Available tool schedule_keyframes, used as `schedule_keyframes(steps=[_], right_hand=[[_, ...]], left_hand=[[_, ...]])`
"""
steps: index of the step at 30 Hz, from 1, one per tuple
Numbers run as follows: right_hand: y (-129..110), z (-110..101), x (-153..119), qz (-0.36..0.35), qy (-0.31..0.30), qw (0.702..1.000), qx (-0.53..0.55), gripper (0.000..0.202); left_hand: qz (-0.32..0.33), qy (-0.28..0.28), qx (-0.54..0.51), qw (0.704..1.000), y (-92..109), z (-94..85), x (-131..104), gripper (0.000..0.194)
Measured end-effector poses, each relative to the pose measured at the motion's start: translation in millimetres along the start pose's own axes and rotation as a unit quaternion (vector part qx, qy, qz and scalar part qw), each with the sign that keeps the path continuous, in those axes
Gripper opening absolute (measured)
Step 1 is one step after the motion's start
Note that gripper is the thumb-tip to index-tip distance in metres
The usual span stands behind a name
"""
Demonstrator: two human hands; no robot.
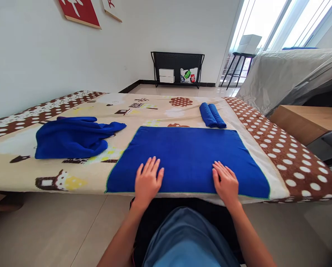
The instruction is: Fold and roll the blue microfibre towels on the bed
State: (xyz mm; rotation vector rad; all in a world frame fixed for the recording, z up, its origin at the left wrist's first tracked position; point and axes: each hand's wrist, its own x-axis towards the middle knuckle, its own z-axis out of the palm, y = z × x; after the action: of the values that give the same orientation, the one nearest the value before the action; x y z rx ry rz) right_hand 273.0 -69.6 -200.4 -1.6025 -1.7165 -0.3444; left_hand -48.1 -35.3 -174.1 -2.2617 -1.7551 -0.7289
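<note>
A blue towel (186, 148) with a thin green edge lies spread flat near the front of the bed. Resting on its left front part is my left hand (148, 180), open with the fingers stretched out. My right hand (225, 181) lies open on the towel's right front part, palm down. Just behind the towel's far right side sit two rolled blue towels (212, 115), side by side. To the left, a crumpled heap of blue cloth (71, 137) lies loose on the bed cover.
The bed wears a cream patterned blanket (93, 178) with a brown dotted border (296, 167). A wooden cabinet (305, 118) stands close on the right, beside plastic-covered furniture (291, 70). A black rack (177, 63) and a stool (240, 63) stand farther back.
</note>
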Motion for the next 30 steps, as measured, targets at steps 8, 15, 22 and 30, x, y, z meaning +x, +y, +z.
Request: schedule_keyframes(steps=[8,15,22,30], right_hand=[[115.1,-48.8,-32.0,0.146,0.087,0.985,0.018,0.048],[112.5,-51.5,-26.4,0.186,0.048,0.981,-0.042,0.051],[-6.4,-4.6,29.2,0.057,-0.153,0.984,0.076,0.06],[-50.6,33.9,62.3,-0.025,-0.269,0.961,0.064,0.051]], left_hand=[[-0.119,0.082,0.019,0.989,-116.6,-14.5,-42.9,0.055],[-0.167,0.099,0.034,0.98,-102.9,-31.4,-32.2,0.047],[0.075,-0.078,-0.104,0.989,4.1,-26.3,30.4,0.05],[0.122,-0.221,-0.054,0.966,36.8,16.0,74.3,0.057]])
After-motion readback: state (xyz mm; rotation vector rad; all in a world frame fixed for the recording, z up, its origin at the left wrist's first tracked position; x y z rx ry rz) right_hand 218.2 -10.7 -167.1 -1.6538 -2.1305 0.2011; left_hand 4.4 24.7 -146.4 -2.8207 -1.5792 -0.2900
